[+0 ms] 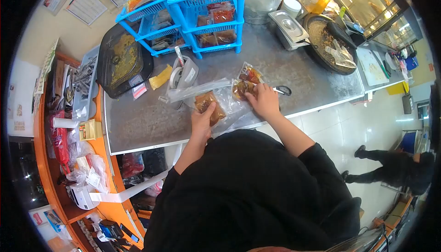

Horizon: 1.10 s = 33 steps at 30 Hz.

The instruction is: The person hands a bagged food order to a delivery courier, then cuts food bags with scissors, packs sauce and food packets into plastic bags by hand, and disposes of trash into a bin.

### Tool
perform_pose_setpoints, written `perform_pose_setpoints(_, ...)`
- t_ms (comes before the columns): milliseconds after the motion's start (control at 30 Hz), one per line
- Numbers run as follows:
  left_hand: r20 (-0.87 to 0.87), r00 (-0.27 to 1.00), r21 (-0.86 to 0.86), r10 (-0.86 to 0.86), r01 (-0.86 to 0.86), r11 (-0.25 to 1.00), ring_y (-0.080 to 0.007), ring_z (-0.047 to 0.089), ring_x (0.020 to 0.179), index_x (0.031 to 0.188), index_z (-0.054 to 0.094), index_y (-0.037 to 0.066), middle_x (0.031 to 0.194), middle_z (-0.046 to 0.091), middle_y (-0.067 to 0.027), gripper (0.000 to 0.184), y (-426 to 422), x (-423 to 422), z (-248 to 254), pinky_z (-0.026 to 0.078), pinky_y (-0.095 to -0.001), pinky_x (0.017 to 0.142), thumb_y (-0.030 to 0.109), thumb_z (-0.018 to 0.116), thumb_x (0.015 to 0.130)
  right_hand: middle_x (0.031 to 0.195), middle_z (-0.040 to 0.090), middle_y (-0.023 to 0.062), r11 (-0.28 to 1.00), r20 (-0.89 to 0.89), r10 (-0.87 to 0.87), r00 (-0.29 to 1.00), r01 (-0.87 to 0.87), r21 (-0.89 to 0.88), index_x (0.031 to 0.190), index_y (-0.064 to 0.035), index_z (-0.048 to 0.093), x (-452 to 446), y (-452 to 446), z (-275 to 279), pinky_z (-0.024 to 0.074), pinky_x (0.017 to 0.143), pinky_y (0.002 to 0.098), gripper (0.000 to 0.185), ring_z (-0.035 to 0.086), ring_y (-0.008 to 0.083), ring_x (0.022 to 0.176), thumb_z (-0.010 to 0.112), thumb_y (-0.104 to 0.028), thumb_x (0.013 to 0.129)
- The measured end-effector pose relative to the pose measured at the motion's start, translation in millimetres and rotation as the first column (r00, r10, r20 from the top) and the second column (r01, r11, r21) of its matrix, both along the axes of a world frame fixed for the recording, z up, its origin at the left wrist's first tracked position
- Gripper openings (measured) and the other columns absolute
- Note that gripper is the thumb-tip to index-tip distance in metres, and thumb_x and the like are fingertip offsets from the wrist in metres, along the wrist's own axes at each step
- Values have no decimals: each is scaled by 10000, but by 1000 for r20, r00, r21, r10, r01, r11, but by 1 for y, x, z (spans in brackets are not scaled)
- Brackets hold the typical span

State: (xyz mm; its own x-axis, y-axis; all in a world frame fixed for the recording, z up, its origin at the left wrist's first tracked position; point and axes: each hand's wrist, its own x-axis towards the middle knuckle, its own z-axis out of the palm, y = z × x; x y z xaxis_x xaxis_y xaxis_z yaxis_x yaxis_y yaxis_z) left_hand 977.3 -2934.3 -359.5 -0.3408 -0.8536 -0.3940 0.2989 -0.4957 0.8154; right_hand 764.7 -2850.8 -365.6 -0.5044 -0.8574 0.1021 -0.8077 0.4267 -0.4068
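My left hand (201, 122) is closed round a flat packet of brown sauce (206, 103), thumb on top, just past the table's near edge. My right hand (265, 100) has its fingers bent over a small clear packet with dark brown contents (240, 89), gripping its right side. Between the two hands spreads a clear plastic bag (227, 100), crumpled. Touching the dark packet on its far side is another packet with reddish-orange contents (250, 74). A black loop-shaped handle (284, 90) lies right of my right hand; the rest of that tool is hidden.
Blue stacked baskets (186, 27) hold several sauce packets at the back. A grey tape dispenser (187, 75) and a yellow packet (161, 77) stand left of centre. Black pans (124, 59) sit at both ends of the metal table (138, 132). Another person (395, 169) is at right.
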Motion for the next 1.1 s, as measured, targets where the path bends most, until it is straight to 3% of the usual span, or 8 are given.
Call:
perform_pose_setpoints(133,32,999,-14,-41,41,999,-160,616,903,1150,540,26,1045,614,-63,386,6,0,11,519,-317,758,120,714,818,967,613,140,995,-123,-32,992,43,85,928,-49,583,1,-12,-14,450,768,465,365,595,310,929,611,-394,813)
perform_pose_setpoints(233,60,997,-91,-47,52,994,-165,620,890,1153,538,21,1042,614,-72,374,3,4,14,531,-312,735,141,695,836,927,634,160,995,109,-67,992,58,85,922,-27,597,-12,-23,-14,467,759,431,307,613,324,901,583,-327,856)
perform_pose_setpoints(333,101,995,-162,-21,38,986,-178,626,883,1166,528,17,1042,613,-86,358,2,5,12,539,-317,735,199,645,881,891,646,165,977,482,-47,875,141,-160,940,-10,603,-16,-28,12,476,768,380,252,627,303,877,545,-252,905)
perform_pose_setpoints(467,6,1000,-24,-13,13,1000,-199,633,892,1195,507,10,1067,607,-104,387,4,-2,14,540,-336,747,309,534,951,900,639,151,933,703,295,648,-38,-357,969,-19,589,12,-35,47,466,783,328,210,616,237,864,522,-215,936)
perform_pose_setpoints(600,-357,927,94,-117,160,983,-213,641,908,1203,502,16,1107,596,-114,374,14,-5,31,549,-348,740,289,534,951,669,605,153,956,479,244,843,-124,-267,915,-38,570,62,-36,48,467,617,412,255,603,340,653,568,-293,911)
perform_pose_setpoints(800,-158,978,85,-137,152,985,-185,637,772,1145,535,16,990,611,-74,367,13,7,9,556,-354,691,175,683,849,697,614,176,969,526,219,822,-120,-216,799,-30,593,56,-39,36,463,628,473,393,607,393,709,524,-401,908)
perform_pose_setpoints(1000,-141,989,75,-51,62,995,-194,634,786,1124,539,9,971,616,-78,356,17,9,12,557,-363,693,228,662,871,805,640,158,989,-121,-119,986,128,70,952,-75,575,10,-49,-31,482,685,444,395,634,342,788,628,-440,810)
perform_pose_setpoints(1100,-153,987,89,-55,69,994,-217,638,848,1171,502,20,1030,604,-89,429,15,16,5,564,-383,711,293,650,876,852,644,136,996,-189,-53,981,37,-84,1004,-106,537,13,-45,-44,482,726,437,448,640,310,862,696,-439,750)
